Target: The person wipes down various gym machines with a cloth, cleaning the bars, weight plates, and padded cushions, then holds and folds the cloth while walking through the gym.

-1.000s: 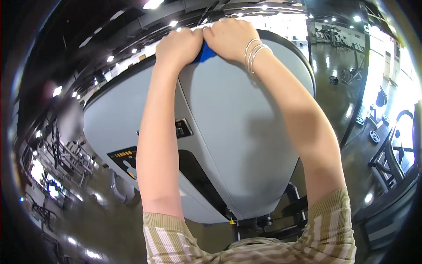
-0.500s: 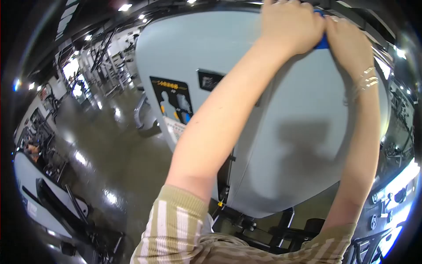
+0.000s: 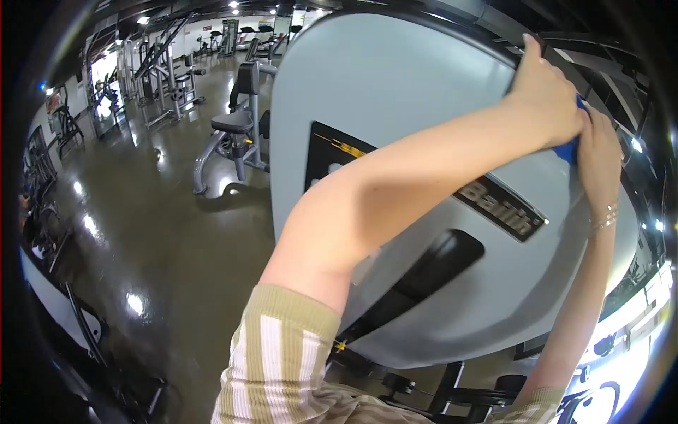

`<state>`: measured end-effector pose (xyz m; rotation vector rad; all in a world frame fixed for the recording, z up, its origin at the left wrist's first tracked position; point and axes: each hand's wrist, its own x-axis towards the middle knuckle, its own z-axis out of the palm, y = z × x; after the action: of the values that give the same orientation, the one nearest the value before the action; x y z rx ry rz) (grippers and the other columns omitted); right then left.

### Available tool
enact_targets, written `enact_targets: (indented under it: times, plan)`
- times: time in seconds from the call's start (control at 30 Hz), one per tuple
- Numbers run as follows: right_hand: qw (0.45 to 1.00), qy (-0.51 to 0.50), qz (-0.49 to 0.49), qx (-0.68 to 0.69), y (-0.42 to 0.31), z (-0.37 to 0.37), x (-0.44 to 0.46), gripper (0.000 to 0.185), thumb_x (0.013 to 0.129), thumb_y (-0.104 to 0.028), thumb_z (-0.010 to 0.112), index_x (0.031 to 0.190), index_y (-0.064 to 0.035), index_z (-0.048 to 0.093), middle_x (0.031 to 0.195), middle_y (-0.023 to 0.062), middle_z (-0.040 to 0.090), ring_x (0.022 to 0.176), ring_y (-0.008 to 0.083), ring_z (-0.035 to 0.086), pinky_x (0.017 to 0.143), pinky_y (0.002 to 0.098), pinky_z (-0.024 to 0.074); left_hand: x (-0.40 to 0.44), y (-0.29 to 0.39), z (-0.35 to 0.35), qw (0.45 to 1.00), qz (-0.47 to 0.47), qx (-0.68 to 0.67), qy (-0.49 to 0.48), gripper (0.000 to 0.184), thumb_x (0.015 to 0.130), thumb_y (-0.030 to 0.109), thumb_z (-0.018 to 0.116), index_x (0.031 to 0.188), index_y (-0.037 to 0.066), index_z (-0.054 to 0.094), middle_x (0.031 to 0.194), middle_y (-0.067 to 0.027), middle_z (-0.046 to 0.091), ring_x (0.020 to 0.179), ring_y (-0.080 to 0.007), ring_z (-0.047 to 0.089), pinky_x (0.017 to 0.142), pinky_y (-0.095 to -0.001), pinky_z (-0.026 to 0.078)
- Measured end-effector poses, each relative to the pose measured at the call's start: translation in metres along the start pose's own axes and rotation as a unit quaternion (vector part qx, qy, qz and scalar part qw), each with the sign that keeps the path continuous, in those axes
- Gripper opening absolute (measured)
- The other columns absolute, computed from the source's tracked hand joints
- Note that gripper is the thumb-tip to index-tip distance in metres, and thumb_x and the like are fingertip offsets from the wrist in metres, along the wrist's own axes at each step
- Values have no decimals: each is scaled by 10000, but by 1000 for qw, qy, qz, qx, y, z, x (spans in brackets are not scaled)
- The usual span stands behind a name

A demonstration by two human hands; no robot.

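Note:
A blue cloth shows between my two hands at the upper right edge of a pale grey gym machine panel. My left hand reaches across the panel and is closed around its top edge, pressing the cloth there; one finger sticks up. Close beside it, my right hand grips the cloth's other side, with bracelets on the wrist. Most of the cloth is hidden under the hands. Below my left forearm are a "Bailih" nameplate and a black slot cover.
A seated gym machine stands behind the panel on the left, on a shiny dark floor. More exercise equipment lines the background. Black machine parts sit low in front of me. Another grey panel is at the lower left.
The view has swung, and the panel and both hands appear lower and farther right. My left arm now lies more level across the panel; the nameplate and black slot cover have come into clear sight.

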<state>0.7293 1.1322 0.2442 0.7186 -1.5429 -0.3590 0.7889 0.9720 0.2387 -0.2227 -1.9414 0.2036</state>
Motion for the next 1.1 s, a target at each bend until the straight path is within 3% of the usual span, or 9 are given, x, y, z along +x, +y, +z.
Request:
enact_targets:
  times: [0.23, 0.33, 0.47, 0.57, 0.6, 0.73, 0.8, 0.97, 1.1]
  plan:
    - [986, 120, 79, 83, -195, 5, 150, 210, 850, -274, 510, 922, -87, 573, 914, 106, 593, 873, 276, 571, 782, 409, 444, -106, -201, -3, 977, -43, 34, 204, 466, 874, 367, 472, 1192, 28, 507, 1196, -156, 542, 1135, -292, 501, 933, -573, 317]
    - [976, 157, 121, 96, -265, 2, 181, 173, 833, -246, 539, 922, -102, 571, 932, 74, 589, 898, 261, 557, 820, 399, 420, -163, -248, -21, 989, -88, -61, 99, 495, 874, 336, 490, 1257, 27, 433, 1283, -147, 476, 1181, -314, 456, 910, -559, 358]
    - [961, 195, 160, 117, -328, -2, 178, 129, 801, -178, 586, 914, -119, 570, 978, 25, 572, 953, 242, 528, 864, 380, 392, -264, -276, -149, 976, -54, -209, -43, 354, 781, 93, 611, 1128, 43, 562, 1022, -147, 617, 963, -312, 585, 853, -383, 449]
    - [952, 200, 192, 129, -351, -2, 166, 136, 795, -166, 597, 928, -134, 590, 1038, 8, 576, 992, 246, 522, 870, 372, 387, -326, -243, -262, 975, -127, -133, 124, 109, 729, 100, 548, 680, 99, 645, 696, -70, 602, 628, -252, 553, 552, -427, 438]
    - [948, 206, 201, 134, -358, -3, 162, 134, 796, -166, 596, 927, -135, 594, 1044, 6, 578, 995, 248, 522, 869, 371, 386, -349, -247, -319, 988, -59, -130, -54, 130, 731, 177, 492, 651, 114, 574, 666, -32, 543, 574, -201, 482, 504, -368, 337]
    - [935, 215, 244, 140, -398, -3, 143, 136, 800, -149, 583, 931, -137, 619, 1054, -5, 586, 1024, 244, 521, 868, 366, 383, -381, -226, -364, 986, -101, -110, 80, 163, 940, 240, 340, 787, 185, 340, 642, 64, 391, 589, -94, 410, 579, -302, 360]
    - [932, 215, 236, 169, -429, -6, 134, 139, 811, -121, 570, 936, -86, 620, 1050, 50, 587, 1000, 256, 537, 868, 369, 399, -383, -238, -362, 946, -142, -254, 142, 211, 947, 229, 360, 745, 176, 388, 653, 71, 437, 617, -88, 463, 616, -252, 407]
    - [644, 298, 364, 603, -536, -3, 95, 203, 905, -102, 528, 1048, 43, 527, 977, 125, 571, 816, 189, 562, 732, 323, 484, -377, -299, -305, 764, -62, -568, 298, 110, 847, 34, 528, 770, 112, 511, 744, 11, 546, 731, -127, 557, 717, -232, 490]
    - [614, 246, 406, 630, -596, 4, 95, 211, 839, -71, 582, 1019, 17, 515, 1001, 157, 565, 861, 239, 572, 800, 356, 474, -387, -348, -320, 626, -134, -719, 270, 144, 753, -115, 563, 803, 19, 544, 816, -89, 586, 775, -183, 590, 705, -295, 544]
